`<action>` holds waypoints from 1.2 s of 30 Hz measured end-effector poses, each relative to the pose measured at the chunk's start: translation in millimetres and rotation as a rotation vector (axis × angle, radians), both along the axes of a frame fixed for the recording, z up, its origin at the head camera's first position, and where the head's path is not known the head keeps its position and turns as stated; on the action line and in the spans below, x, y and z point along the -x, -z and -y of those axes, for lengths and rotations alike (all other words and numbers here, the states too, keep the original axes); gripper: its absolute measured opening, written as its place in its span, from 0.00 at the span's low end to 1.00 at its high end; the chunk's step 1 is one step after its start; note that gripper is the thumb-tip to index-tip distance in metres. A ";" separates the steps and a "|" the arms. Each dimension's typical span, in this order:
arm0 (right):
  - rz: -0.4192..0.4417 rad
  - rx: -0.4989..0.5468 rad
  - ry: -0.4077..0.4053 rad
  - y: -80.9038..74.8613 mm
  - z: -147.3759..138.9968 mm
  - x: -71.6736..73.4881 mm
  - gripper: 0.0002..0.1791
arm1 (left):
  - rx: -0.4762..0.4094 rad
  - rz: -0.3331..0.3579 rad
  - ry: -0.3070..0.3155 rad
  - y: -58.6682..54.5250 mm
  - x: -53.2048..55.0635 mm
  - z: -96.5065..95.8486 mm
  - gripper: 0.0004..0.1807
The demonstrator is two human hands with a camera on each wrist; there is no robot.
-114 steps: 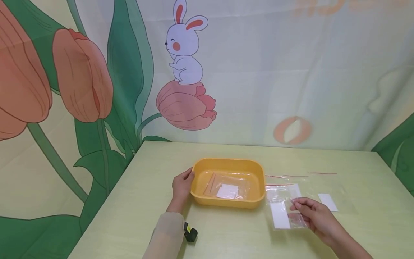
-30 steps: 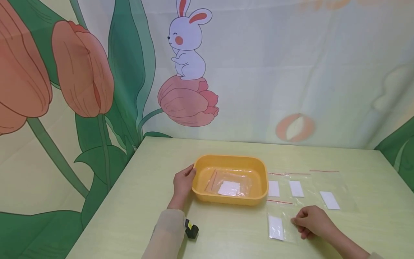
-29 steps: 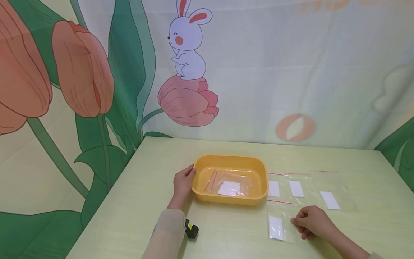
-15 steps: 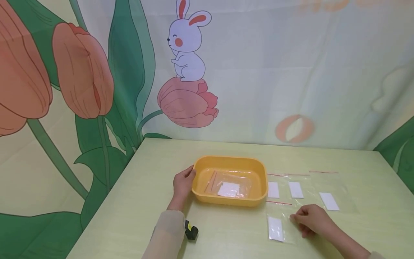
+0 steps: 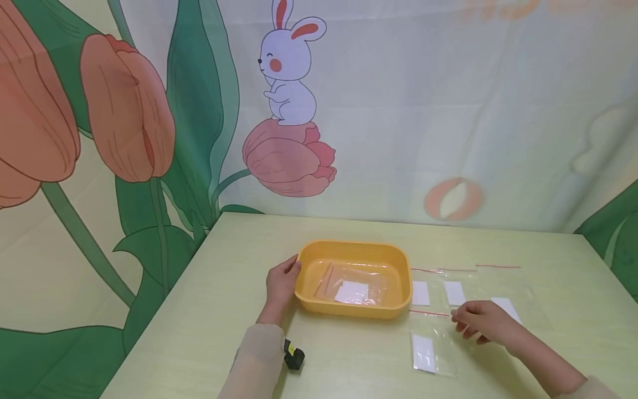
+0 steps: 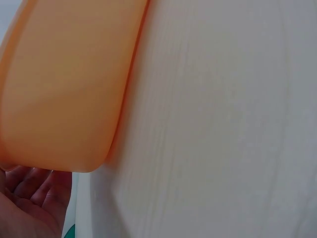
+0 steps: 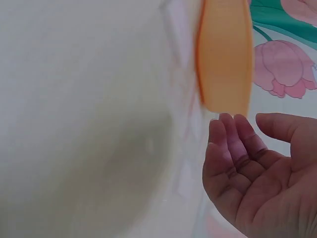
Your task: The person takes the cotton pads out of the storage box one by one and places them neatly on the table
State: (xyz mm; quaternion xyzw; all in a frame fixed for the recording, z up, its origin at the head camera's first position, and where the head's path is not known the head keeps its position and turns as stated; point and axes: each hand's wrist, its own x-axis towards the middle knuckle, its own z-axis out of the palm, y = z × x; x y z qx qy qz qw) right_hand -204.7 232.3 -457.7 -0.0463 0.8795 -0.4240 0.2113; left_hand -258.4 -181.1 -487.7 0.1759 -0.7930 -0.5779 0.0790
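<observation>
My left hand (image 5: 282, 285) grips the left end of a yellow plastic basin (image 5: 354, 311); in the left wrist view its fingers (image 6: 42, 188) lie against the basin's end wall. Inside the basin are clear zip bags (image 5: 353, 292) with red seal lines and white labels. My right hand (image 5: 485, 322) hovers over the bags on the right, fingers loosely bent and holding nothing, as the right wrist view confirms. Just to its left, a clear zip bag (image 5: 424, 354) with a white label lies flat, its red seal toward the basin.
Behind that bag, a row of 3 similar zip bags (image 5: 420, 293) lies right of the basin, the rightmost partly covered by my right hand. A black device (image 5: 294, 357) sits at my left wrist. A printed curtain (image 5: 379, 111) hangs behind the table (image 5: 239, 244).
The right hand set a zip bag down on the table in front of the others, let go of it, and has lifted up and away. The left hand stays at the basin.
</observation>
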 end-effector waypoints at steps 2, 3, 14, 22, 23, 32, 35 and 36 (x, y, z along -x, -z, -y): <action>-0.007 0.007 -0.024 -9.2 1.0 2.3 0.19 | 0.004 -0.005 0.000 0.3 -0.3 0.1 0.20; -0.009 0.009 -0.037 -14.0 1.5 3.6 0.19 | 0.003 -0.005 -0.001 0.6 -0.4 0.2 0.20; -0.047 -0.037 -0.200 -49.9 5.4 21.1 0.22 | -0.007 0.003 -0.005 0.3 -0.1 -0.6 0.21; -0.084 -0.052 -0.264 -68.1 14.0 37.6 0.21 | -0.007 0.012 -0.007 -1.7 -1.4 -1.3 0.20; -0.088 -0.057 -0.269 -70.9 15.7 40.0 0.22 | -0.006 0.014 -0.007 -1.7 -1.2 -1.2 0.20; -0.094 -0.084 -0.321 -99.4 33.8 66.4 0.24 | 0.009 0.016 -0.004 -1.7 -0.3 -0.5 0.20; -0.095 -0.092 -0.348 -106.5 39.2 74.9 0.25 | 0.008 0.014 -0.001 -1.2 -0.2 -0.1 0.20; -0.093 -0.097 -0.357 -108.1 41.1 77.6 0.25 | 0.009 0.013 0.000 -1.1 -0.3 -0.1 0.20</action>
